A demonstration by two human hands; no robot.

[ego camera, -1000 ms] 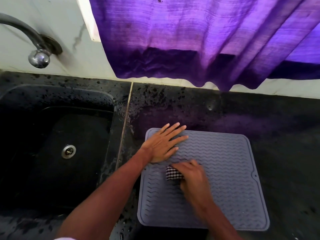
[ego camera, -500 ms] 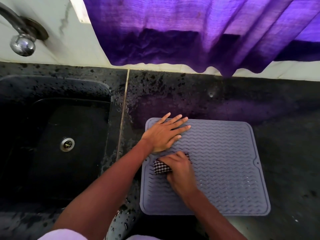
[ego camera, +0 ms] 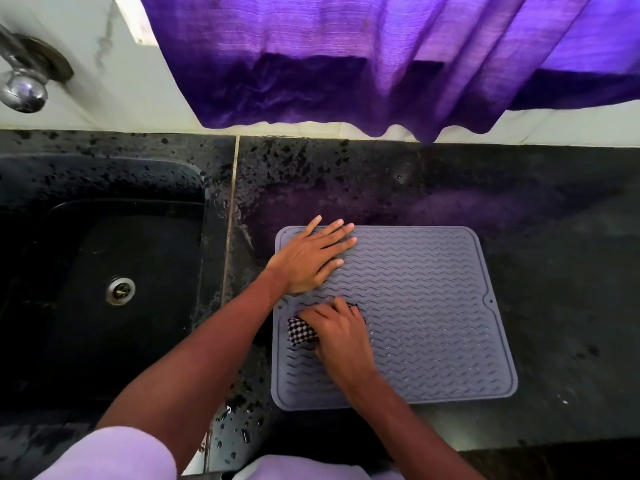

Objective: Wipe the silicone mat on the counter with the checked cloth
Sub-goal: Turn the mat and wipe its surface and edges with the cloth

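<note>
Wiping underway — silicone mat (ego camera: 415, 306) is pinned flat on the counter (ego camera: 554, 271) by spread left hand (ego camera: 308, 261); checked cloth (ego camera: 300, 331) is gripped under right hand (ego camera: 341, 336) near mat's left edge — rightward stroke judged next

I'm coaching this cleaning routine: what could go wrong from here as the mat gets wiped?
1. The left hand presses flat on only the far left corner of the silicone mat; on the wet counter, the unheld near edge might slide or buckle.
2. The checked cloth is bunched small under the right hand, so each pass probably covers a narrow strip and ridges could be missed.
</note>
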